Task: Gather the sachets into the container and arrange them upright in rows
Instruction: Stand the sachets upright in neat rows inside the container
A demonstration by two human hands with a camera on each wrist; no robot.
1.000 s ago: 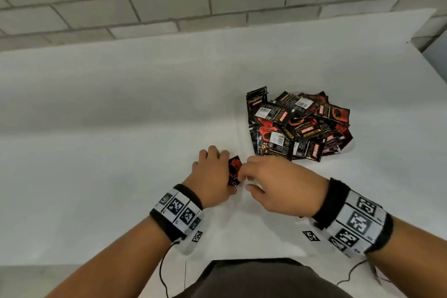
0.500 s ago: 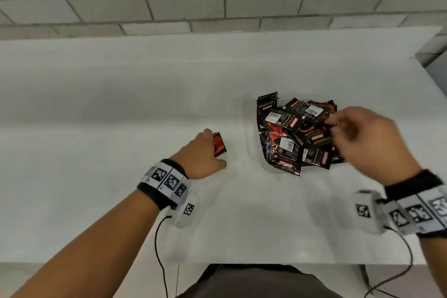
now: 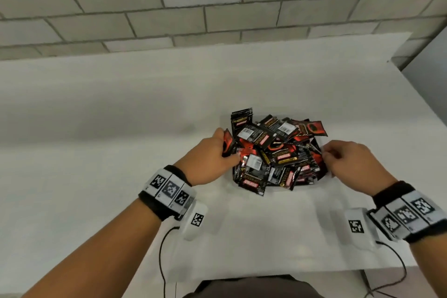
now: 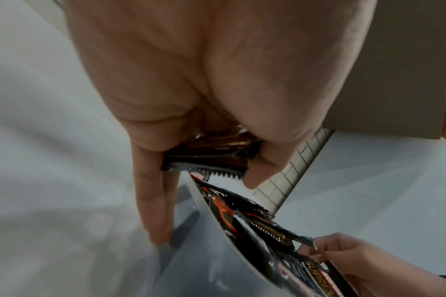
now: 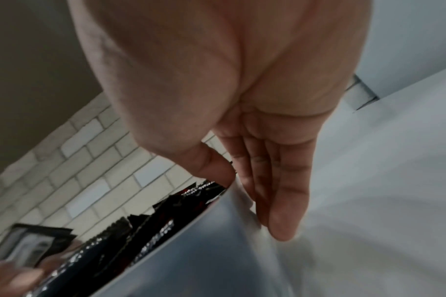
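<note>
So the left hand (image 3: 208,159) sits at the tub's 9 o'clock edge with a small stack of sachets (image 4: 211,154) pinched between thumb and curled fingers, edges lined up, which looks like it's keeping them squared so they can go in standing. One finger points down along the outside of the tub (image 4: 206,251), probably to steady it.

The right hand (image 3: 348,159) is at 3 o'clock with the thumb inside the rim and the straight fingers flat against the outside wall, so it's clamping the rim rather than holding any packet. My guess is that it's bracing the tub.

The pile (image 3: 275,150) is heaped in the tub, black and red foil packets with white barcode patches, lying flat and every which way, some spilling past the near edge at 6 o'clock. A couple at 11 o'clock stand upright, though it's blurry, so I can't say they're a proper row. Arranging has barely started, I reckon.
</note>
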